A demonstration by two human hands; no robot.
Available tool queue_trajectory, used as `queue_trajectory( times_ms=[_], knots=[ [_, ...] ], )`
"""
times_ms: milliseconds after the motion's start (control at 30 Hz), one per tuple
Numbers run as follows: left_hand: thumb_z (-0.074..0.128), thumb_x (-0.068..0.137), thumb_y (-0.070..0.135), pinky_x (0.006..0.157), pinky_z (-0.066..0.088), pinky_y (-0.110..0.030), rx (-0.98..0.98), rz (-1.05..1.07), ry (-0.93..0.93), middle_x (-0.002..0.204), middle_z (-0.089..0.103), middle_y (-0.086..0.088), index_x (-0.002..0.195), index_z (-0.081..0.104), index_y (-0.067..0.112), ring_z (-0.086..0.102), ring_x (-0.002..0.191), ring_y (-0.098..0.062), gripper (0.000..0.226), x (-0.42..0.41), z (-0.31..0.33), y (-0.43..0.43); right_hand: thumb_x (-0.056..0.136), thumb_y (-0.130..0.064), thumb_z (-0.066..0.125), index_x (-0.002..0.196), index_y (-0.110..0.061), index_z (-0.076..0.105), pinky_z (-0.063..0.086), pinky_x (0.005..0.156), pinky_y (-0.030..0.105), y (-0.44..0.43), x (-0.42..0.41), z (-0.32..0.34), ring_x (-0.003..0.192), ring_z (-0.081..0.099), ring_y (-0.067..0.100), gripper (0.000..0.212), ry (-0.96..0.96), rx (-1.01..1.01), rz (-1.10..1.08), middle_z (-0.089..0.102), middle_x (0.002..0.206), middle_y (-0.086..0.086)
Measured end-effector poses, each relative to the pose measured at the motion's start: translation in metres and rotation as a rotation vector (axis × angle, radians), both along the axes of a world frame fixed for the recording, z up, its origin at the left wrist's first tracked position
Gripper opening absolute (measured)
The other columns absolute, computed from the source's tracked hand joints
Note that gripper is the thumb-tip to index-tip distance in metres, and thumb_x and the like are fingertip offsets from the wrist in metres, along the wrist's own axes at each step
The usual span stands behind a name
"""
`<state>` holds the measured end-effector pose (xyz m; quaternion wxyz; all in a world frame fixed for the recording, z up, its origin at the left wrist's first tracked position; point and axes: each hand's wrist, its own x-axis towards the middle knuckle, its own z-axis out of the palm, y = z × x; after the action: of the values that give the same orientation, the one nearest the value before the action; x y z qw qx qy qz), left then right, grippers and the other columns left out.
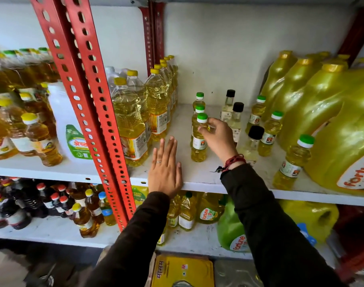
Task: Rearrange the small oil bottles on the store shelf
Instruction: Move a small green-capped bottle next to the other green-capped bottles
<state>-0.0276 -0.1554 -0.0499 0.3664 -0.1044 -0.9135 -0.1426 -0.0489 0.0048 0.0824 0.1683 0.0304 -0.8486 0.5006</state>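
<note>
Small green-capped oil bottles stand in a row of three on the white shelf [199, 184]. My right hand [217, 137] has its fingers pinched on the shoulder of the front small bottle [198, 146], which stands upright. My left hand [165, 168] lies flat and open on the shelf's front edge, left of that row, holding nothing. More small green-capped bottles [270, 133] and black-capped clear bottles [236, 119] stand scattered to the right. One small bottle [292, 162] stands near the front right edge.
Tall yellow-capped oil bottles [131, 125] crowd the left beside the red slotted upright [98, 112]. Big yellow jugs [330, 121] fill the right. The lower shelf holds darker bottles [21, 206] and a green jug [231, 230].
</note>
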Motion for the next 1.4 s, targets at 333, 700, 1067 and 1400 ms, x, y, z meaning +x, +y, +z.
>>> queue_trajectory(
  times_ms=[333, 700, 1067, 1400],
  knots=[
    [0.032, 0.102, 0.031, 0.130, -0.010, -0.035, -0.021, -0.011, -0.009, 0.172, 0.008, -0.005, 0.165, 0.022, 0.006, 0.004, 0.162, -0.025, 0.069, 0.001, -0.001, -0.001, 0.069, -0.041, 0.086, 0.097, -0.011, 0.066, 0.055, 0.078, 0.031, -0.001, -0.007, -0.009, 0.089, 0.067, 0.018, 0.045, 0.082, -0.015, -0.206, 0.071, 0.098, 0.005],
    [0.031, 0.102, 0.032, 0.130, -0.011, -0.034, -0.018, -0.002, -0.016, 0.172, 0.011, -0.008, 0.164, 0.024, 0.004, 0.007, 0.161, -0.027, 0.068, 0.002, 0.001, -0.001, 0.080, -0.033, 0.078, 0.120, -0.013, 0.067, 0.050, 0.097, 0.032, 0.002, -0.008, -0.008, 0.115, 0.063, 0.016, 0.046, 0.012, -0.071, -0.095, 0.069, 0.123, 0.003],
    [0.031, 0.102, 0.032, 0.130, -0.012, -0.034, -0.019, -0.003, -0.018, 0.172, 0.013, -0.009, 0.164, 0.024, 0.004, 0.005, 0.161, -0.025, 0.068, 0.001, 0.000, -0.002, 0.073, -0.032, 0.086, 0.102, -0.014, 0.077, 0.045, 0.071, 0.010, -0.003, -0.003, -0.011, 0.078, 0.064, 0.001, 0.036, 0.095, -0.041, -0.099, 0.070, 0.086, -0.005],
    [0.028, 0.103, 0.033, 0.130, -0.011, -0.035, -0.020, 0.000, -0.017, 0.172, 0.017, -0.011, 0.163, 0.025, 0.003, 0.006, 0.161, -0.026, 0.067, 0.001, 0.000, -0.002, 0.073, -0.026, 0.087, 0.105, -0.011, 0.076, 0.049, 0.075, 0.013, -0.003, 0.004, -0.009, 0.078, 0.063, -0.006, 0.037, 0.080, -0.045, -0.037, 0.074, 0.091, 0.000]
  ],
)
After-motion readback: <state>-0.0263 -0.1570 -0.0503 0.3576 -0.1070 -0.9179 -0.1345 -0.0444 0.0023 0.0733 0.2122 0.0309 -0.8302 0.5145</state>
